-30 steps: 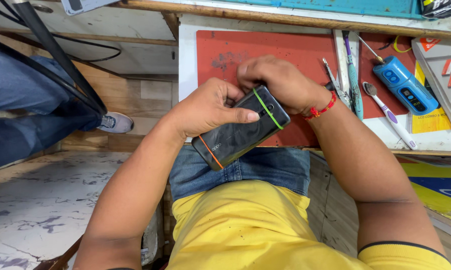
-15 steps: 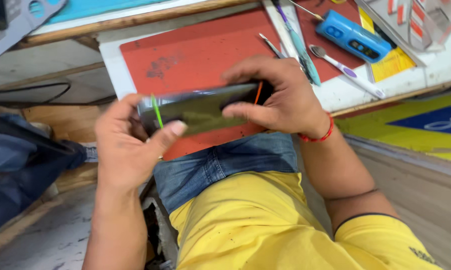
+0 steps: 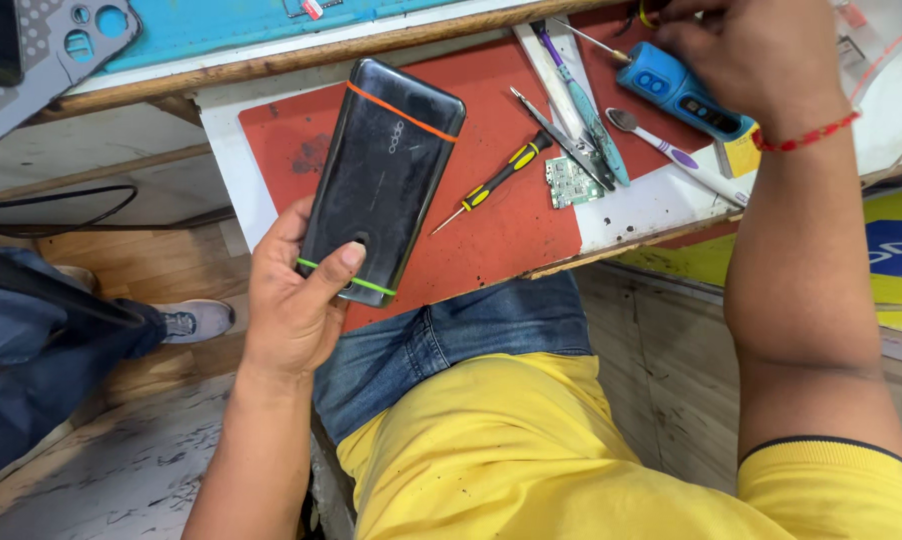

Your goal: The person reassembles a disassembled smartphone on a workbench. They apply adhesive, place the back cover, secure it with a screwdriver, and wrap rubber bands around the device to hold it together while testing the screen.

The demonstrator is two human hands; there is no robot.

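Note:
My left hand holds a black smartphone by its lower end, back side up, thumb across it. An orange rubber band wraps the phone's top and a green one its bottom. It hovers over the red work mat. My right hand, with a red thread bracelet at the wrist, reaches to the far right of the bench, above a blue electric tool. Its fingers are curled at the frame's top edge; what they touch is hidden.
On the mat lie a yellow-and-black screwdriver, tweezers, a small green circuit board, a teal pry tool and a toothbrush. A grey phone frame sits top left. Another person's leg and shoe are at left.
My right hand has let go of the phone and moved up to the right end of the bench. The left hand alone now holds the phone, turned upright.

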